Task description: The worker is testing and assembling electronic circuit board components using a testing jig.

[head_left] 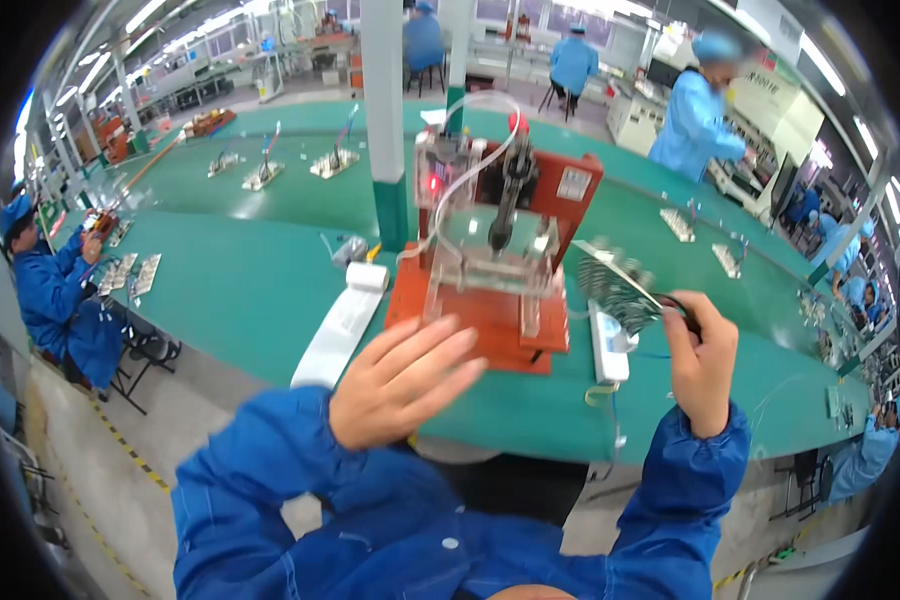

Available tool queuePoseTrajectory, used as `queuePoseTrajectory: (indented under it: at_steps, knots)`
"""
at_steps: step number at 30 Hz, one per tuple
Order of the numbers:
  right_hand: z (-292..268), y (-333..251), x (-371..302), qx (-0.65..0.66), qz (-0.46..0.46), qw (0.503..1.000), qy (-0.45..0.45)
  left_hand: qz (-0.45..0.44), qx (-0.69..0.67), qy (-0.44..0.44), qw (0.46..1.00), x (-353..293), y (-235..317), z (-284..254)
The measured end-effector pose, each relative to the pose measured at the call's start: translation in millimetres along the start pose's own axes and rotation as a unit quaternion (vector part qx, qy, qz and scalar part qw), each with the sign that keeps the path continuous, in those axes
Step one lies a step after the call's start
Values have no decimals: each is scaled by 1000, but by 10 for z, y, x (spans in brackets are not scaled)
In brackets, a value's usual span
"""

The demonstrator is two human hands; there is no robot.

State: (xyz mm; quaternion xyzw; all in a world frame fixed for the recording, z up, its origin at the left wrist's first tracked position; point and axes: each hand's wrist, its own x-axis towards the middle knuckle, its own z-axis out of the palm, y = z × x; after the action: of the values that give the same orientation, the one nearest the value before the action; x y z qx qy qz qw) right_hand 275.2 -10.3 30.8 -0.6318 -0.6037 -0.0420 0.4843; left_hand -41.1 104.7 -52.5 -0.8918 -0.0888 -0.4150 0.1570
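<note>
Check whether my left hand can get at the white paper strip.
Probably yes: your left hand looks empty, and the white paper strip lies close by with nothing visible between.

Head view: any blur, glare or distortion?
Head view: front edge of the green tabletop bows; head view: left hand and board in the right hand look smeared, likely motion; head view: ceiling lights glare white.

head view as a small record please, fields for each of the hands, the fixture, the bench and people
left hand: open, nothing visibly held, near red fixture
right hand: holding tilted circuit board
fixture: red light lit
bench: green bench, paper strip left of fixture
people: seated co-worker at left, others behind
</note>
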Motion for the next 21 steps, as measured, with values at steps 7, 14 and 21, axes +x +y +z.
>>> queuePoseTrajectory:
  at_steps: [7,14,21]
  knots:
    - [196,-435,-212,126,85,902,-404,200,65,-81,974,614,-20,-75]
    - [488,-156,-519,12,-214,904,-371,146,-130,-167,966,267,107,-162]
    - [1364,-47,-1275,164,-287,930,-161,-167,-294,-134,932,-23,133,-39]
